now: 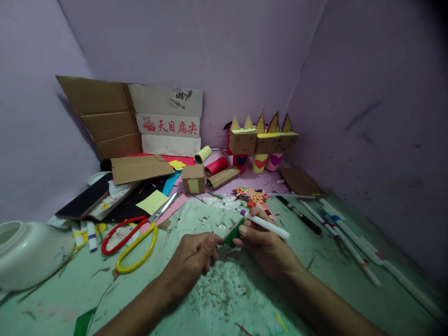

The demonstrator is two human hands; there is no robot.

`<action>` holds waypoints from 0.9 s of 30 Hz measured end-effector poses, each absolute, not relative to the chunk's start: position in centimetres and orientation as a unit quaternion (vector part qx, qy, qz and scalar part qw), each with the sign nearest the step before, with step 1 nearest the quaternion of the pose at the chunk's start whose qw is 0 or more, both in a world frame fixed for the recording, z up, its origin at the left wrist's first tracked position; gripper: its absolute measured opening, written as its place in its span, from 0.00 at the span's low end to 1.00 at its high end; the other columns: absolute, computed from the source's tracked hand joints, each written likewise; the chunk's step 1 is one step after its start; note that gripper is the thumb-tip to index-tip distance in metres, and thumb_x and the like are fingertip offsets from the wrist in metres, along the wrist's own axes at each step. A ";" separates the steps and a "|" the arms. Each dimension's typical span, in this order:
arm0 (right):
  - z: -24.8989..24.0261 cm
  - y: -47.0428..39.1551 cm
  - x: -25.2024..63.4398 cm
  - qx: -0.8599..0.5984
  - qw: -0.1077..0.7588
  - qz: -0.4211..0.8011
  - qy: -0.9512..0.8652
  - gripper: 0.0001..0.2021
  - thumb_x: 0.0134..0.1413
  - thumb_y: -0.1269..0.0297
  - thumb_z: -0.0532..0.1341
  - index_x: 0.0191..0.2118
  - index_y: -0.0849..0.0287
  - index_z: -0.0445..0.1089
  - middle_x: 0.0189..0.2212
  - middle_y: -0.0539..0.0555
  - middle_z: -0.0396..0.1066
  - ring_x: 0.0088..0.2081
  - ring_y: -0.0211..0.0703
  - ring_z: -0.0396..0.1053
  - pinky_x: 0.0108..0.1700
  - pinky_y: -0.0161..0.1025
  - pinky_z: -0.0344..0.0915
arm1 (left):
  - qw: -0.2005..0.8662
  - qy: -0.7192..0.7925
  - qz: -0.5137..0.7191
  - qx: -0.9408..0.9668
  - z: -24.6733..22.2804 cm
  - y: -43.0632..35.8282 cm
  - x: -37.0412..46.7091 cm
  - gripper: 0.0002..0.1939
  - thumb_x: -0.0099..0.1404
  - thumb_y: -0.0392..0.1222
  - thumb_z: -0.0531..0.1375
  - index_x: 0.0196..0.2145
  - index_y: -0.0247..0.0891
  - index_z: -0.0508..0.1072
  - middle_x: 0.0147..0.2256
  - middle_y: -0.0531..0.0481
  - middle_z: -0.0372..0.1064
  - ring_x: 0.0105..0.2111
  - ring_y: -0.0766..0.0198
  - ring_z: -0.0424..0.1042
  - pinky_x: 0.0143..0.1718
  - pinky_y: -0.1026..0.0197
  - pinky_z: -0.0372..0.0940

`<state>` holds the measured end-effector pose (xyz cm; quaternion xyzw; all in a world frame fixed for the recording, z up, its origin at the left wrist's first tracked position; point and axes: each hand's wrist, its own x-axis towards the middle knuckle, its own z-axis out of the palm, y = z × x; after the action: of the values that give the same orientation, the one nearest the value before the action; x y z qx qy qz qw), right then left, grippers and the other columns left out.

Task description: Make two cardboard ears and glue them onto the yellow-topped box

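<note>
My right hand (264,240) is closed on a small green folded piece of paper (234,232), pinching it between thumb and finger. A white marker (269,225) with a purple end also lies in that hand, slanting over the fingers. My left hand (198,254) is closed, its thumb and fingertips at the left edge of the green piece. Left of my hands, scissors (163,210) with one red and one yellow handle lie with their blades slightly apart. Beyond my hands is a small cardboard cube (193,179) with a pale yellow patch on its front.
Cardboard-headed figures (259,144) with pointed ears stand at the back wall. Paper tubes (216,166) lie before them. Several markers (350,238) and sticks lie on the right. A white bowl (35,254) sits at the left edge. A large folded cardboard sheet (168,123) leans behind.
</note>
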<state>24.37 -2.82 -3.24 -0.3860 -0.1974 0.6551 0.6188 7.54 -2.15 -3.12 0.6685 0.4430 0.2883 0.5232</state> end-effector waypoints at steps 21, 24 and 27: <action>-3.9 -2.4 24.8 -0.416 0.645 0.622 -0.157 0.22 0.22 0.78 0.71 0.28 0.56 0.62 0.19 0.42 0.65 0.21 0.35 0.65 0.24 0.36 0.70 | -0.010 0.732 -0.086 0.676 -0.7 1.5 -0.9 0.19 0.50 0.33 0.51 0.42 0.35 0.67 0.39 0.38 0.66 0.40 0.49 0.66 0.36 0.54 0.60; -3.9 -2.4 24.8 -0.411 0.648 0.621 -0.159 0.22 0.23 0.78 0.71 0.28 0.56 0.62 0.19 0.42 0.65 0.21 0.35 0.65 0.24 0.36 0.70 | 0.015 0.736 -0.082 0.672 -0.5 1.6 -1.0 0.20 0.51 0.36 0.53 0.44 0.34 0.66 0.38 0.38 0.67 0.37 0.51 0.68 0.35 0.55 0.60; -3.8 -2.4 24.8 -0.402 0.655 0.618 -0.167 0.22 0.24 0.78 0.70 0.28 0.56 0.62 0.19 0.42 0.65 0.21 0.35 0.66 0.23 0.35 0.70 | 0.045 0.743 -0.043 0.666 0.1 1.7 -1.6 0.20 0.51 0.40 0.54 0.43 0.36 0.66 0.37 0.39 0.69 0.35 0.50 0.69 0.31 0.57 0.60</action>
<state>24.81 -2.37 -3.83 -0.4015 -0.1675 0.6178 0.6550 -1.60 1.72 0.15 0.6661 0.7432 -0.0427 0.0454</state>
